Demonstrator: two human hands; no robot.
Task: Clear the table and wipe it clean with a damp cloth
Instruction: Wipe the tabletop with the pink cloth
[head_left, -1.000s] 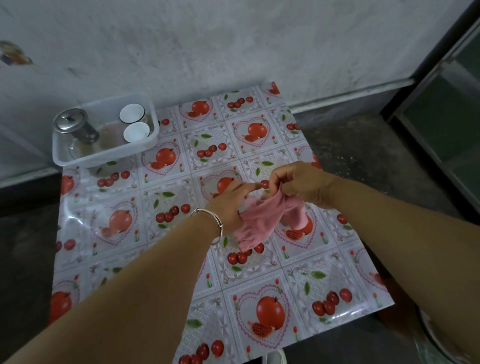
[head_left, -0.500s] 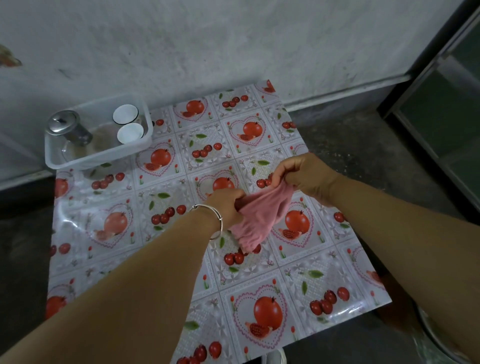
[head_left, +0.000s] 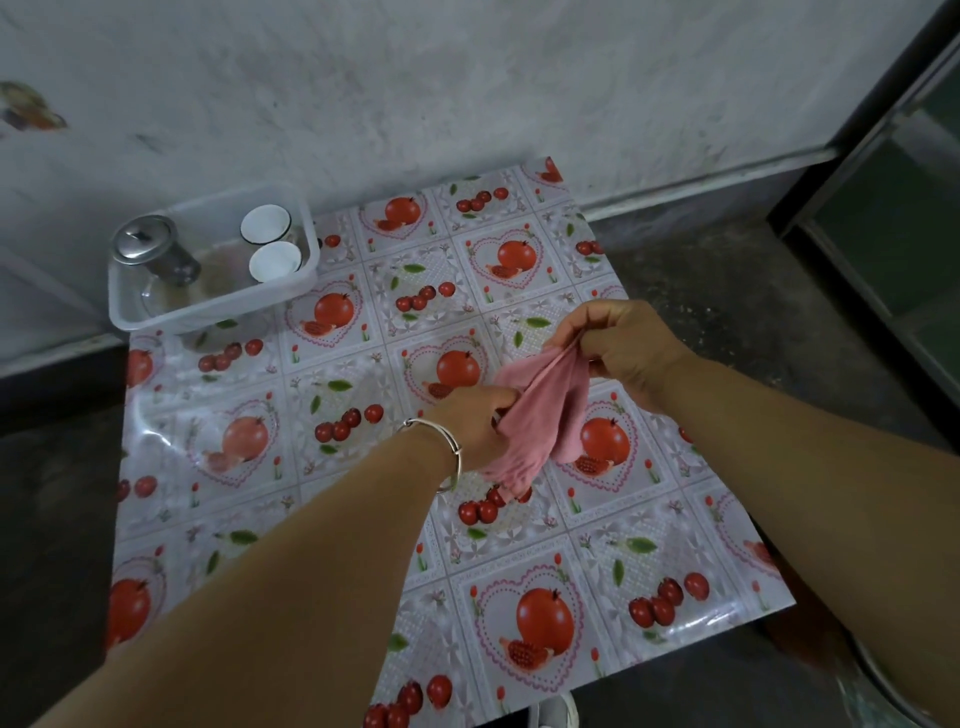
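While both hands hold cloth (head_left: 535, 415) | tub (head_left: 156, 317) at table (head_left: 291, 519) corner

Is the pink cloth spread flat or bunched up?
Bunched: the cloth hangs in folds, gripped between left hand and right hand above the table.

Crumpled pink cloth (head_left: 535, 415) held up over the table

It's bunched, hanging above the fruit-print plastic-covered table (head_left: 291, 467), not spread flat.
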